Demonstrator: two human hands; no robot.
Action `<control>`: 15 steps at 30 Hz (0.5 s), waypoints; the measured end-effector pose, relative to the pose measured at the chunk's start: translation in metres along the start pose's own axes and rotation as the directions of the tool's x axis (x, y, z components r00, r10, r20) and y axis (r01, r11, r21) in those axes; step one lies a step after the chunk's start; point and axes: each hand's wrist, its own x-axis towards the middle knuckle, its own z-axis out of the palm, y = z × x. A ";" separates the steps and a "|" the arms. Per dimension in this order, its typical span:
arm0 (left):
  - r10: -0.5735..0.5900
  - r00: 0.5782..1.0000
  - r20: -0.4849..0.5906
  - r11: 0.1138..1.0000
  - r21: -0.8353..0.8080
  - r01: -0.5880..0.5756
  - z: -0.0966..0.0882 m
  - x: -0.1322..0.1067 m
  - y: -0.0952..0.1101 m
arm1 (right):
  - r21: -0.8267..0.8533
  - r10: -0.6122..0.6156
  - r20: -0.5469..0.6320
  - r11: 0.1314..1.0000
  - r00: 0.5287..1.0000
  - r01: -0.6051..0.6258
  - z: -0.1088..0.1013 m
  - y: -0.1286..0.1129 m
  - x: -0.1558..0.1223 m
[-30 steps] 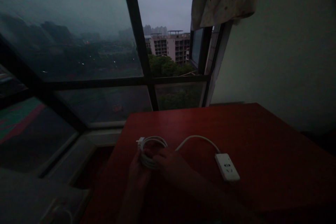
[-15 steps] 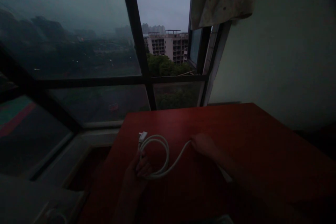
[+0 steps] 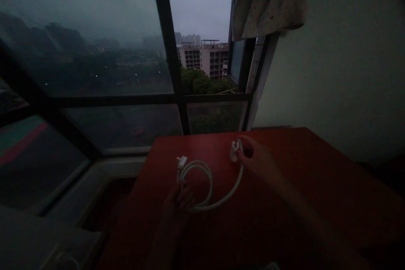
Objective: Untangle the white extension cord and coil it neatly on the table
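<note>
My left hand (image 3: 181, 197) is closed around one side of a looped white power cord (image 3: 211, 179). Just above those fingers, the cord's plug (image 3: 182, 162) sticks up with its prongs pointing left. From the coil a single length curves right and up to my right hand (image 3: 253, 156). There my right fingers pinch the cord by its other end, a white connector block (image 3: 234, 151). Both hands are held over the reddish-brown table (image 3: 284, 168). Dim light hides the details of the connector.
A dark-framed window (image 3: 126, 100) runs behind and left of the table. Its right-hand pane stands open, with a spotted cloth (image 3: 272, 4) hanging there. A pale wall (image 3: 341, 71) rises on the right. At the bottom edge lies a small pale object (image 3: 271, 265), mostly cut off.
My right hand has moved up and slightly right, and the white connector block now shows at its fingertips. My left hand with the coil has shifted a little right.
</note>
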 end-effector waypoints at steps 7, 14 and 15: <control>0.016 0.996 -0.090 0.991 -0.129 -0.027 0.005 0.026 -0.015 | 0.523 0.088 -0.062 0.851 0.994 -0.043 -0.003 0.004 -0.005; -0.010 0.997 -0.074 0.999 -0.034 0.008 0.006 0.031 -0.014 | 0.739 0.189 -0.009 0.663 0.982 -0.120 0.013 0.019 0.001; -0.033 0.998 -0.059 0.999 0.006 0.033 0.006 0.030 -0.014 | 0.730 0.196 0.017 0.668 0.980 -0.146 0.017 0.020 0.002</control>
